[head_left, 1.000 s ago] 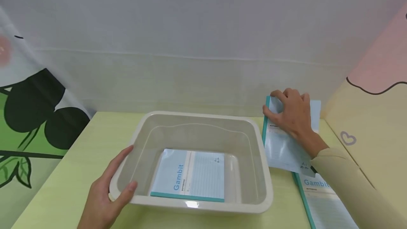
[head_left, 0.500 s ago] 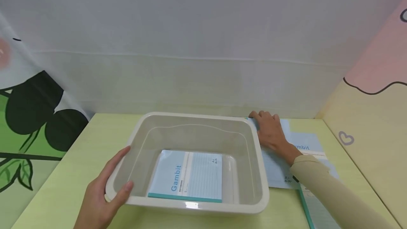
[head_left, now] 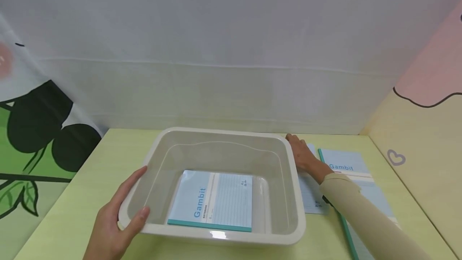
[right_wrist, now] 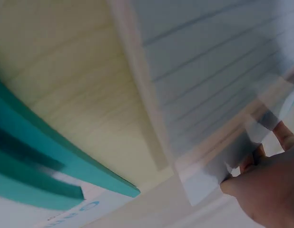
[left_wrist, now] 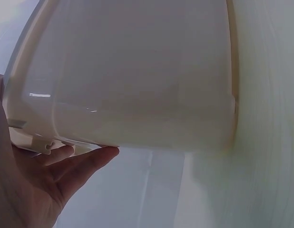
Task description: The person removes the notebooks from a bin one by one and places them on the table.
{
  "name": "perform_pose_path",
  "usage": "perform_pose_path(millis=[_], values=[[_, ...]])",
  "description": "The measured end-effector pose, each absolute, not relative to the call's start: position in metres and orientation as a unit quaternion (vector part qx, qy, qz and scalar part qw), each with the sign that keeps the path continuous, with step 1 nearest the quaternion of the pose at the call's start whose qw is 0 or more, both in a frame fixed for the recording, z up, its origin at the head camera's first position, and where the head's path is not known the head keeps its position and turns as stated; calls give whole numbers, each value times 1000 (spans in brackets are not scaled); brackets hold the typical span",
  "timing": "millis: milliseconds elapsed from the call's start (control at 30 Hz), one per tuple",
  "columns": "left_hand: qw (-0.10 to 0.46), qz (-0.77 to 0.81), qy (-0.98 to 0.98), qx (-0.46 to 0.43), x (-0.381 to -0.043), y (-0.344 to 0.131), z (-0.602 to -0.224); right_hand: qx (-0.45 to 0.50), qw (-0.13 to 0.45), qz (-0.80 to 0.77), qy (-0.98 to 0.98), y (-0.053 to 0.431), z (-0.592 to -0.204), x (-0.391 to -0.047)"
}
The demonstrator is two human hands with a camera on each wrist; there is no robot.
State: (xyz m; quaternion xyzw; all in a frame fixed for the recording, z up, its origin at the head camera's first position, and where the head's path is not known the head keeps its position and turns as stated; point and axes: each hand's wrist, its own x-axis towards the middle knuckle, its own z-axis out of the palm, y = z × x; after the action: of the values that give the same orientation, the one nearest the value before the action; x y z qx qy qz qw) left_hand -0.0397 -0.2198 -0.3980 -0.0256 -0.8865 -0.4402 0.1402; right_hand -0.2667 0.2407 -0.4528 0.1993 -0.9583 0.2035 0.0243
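A beige plastic basin [head_left: 223, 151] stands mid-table, with a light-blue notebook [head_left: 207, 202] marked "Gambit" lying flat inside. My left hand [head_left: 112, 228] grips the basin's left side, thumb over the rim; the left wrist view shows its fingertips [left_wrist: 106, 153] against the outer wall. Right beside the basin's other side, my right hand [head_left: 301, 153] holds a second notebook [head_left: 312, 198] by its far end. The basin rim hides part of that hand and notebook. In the right wrist view the held notebook [right_wrist: 199, 85] is blurred, with fingers curled at its edge.
Two more notebooks overlap on the right: one farther back [head_left: 361, 175], another [head_left: 351, 238] nearer and partly under the right sleeve [head_left: 361, 212]. A white cloth [head_left: 231, 67] backs the pale yellow table [head_left: 133, 143]. Printed panels flank both sides.
My right hand has brought the notebook down and left from above the other notebooks to beside the basin. The stacked notebooks are now more exposed. My left hand keeps its grip.
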Motion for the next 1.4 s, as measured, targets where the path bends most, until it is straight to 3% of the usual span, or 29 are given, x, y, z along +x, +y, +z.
perform_pose_path(millis=[133,333,767,1100,1400], values=[[128,-444,-887,-17,-40,-219,-398,211,19,171,-962,245,-457,-270],[118,-449,-886,-10,-40,-219,-399,243,61,132,-959,252,-451,-272],[120,-452,-884,-15,-41,-214,-397,209,121,141,-960,250,-376,-270],[116,-446,-887,-12,-43,-214,-398,258,135,192,-937,205,-301,-246],[132,-442,-887,-24,-42,-217,-401,338,110,183,-917,152,-272,-225]])
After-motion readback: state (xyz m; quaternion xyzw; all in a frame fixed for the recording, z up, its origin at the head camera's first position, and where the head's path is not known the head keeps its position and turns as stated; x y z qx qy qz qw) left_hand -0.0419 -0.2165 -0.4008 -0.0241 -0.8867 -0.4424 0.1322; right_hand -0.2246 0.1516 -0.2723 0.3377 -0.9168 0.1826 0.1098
